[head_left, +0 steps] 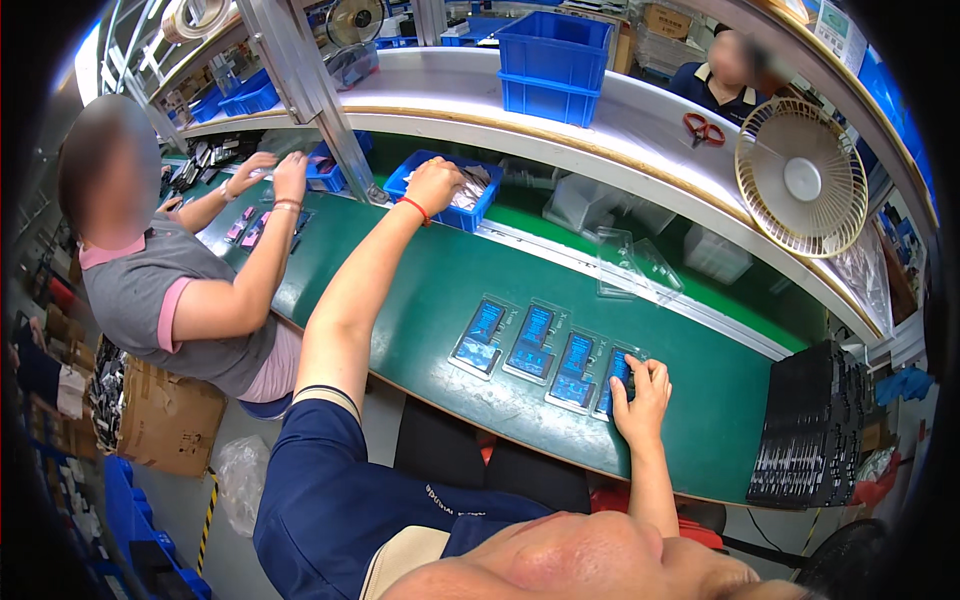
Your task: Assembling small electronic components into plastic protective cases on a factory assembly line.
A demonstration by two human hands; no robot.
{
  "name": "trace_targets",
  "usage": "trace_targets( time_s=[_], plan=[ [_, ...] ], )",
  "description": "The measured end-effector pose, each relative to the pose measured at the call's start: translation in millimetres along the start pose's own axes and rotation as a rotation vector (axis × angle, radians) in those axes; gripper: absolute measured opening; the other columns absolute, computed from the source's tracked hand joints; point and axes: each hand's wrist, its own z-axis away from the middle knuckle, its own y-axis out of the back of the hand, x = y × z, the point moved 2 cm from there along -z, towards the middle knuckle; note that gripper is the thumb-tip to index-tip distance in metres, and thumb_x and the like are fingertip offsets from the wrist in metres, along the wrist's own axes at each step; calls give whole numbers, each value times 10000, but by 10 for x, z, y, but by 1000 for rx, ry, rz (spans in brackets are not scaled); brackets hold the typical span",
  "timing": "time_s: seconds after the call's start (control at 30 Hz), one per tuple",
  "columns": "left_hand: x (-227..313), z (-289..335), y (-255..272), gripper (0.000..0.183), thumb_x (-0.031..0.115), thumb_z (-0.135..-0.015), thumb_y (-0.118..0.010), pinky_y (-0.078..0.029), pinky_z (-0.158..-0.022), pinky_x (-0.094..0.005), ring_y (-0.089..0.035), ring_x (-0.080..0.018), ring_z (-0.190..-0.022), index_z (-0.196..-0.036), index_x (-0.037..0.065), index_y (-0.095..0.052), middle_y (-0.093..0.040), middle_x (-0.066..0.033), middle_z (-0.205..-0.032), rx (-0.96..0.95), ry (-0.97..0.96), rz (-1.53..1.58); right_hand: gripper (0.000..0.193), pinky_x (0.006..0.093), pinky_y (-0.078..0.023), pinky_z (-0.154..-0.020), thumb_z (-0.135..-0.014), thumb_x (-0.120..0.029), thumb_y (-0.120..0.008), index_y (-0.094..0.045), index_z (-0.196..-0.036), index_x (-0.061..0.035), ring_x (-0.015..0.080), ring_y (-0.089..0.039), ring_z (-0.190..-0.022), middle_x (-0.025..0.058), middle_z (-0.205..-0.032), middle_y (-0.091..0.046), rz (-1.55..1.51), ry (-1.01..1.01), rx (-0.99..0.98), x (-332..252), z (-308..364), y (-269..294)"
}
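Observation:
My left hand [433, 187], with a red band at the wrist, reaches to a blue bin [466, 217] of small whitish pieces [474, 184] at the back of the bench. Its fingers are bent together over them; whatever lies between the fingertips is hidden. Four clear plastic trays stand in a slanting row on the green bench, each with a flat blue-and-black rectangular piece: the first [480, 335], second [532, 340], third [573, 370] and fourth [615, 378]. My right hand [645, 400] rests at the right side of the fourth, thumb and fingers apart, partly covering it.
Black stacked trays [812, 425] stand at the bench's right end. Clear plastic boxes [718, 252] lie under the shelf, which carries blue bins [553, 70], red scissors [703, 130] and a fan [800, 178]. A co-worker [190, 270] handles pieces at my left; another person [722, 75] is across.

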Motion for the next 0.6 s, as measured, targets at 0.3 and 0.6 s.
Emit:
trace_targets(
  time_s=[0.3,0.6],
  plan=[
    [-134,199,123,93,70,-817,-637,-524,-650,-387,-679,-262,-749,-903,34,-644,-680,-139,-862,194,519,428,413,402,-372,-845,-751,-207,-703,-614,-1125,-56,303,-495,-963,137,-990,-497,-6,-13,-12,-16,51,33],
    [1155,672,401,275,-19,-849,-624,-527,-592,-216,-676,-155,-790,-1120,-13,-576,-679,-109,-928,-227,661,1535,287,309,-476,-696,-797,-140,-706,-636,-1046,-17,192,-588,-785,97,-889,-616,-541,-61,22,-480,-481,-83]
  ],
)
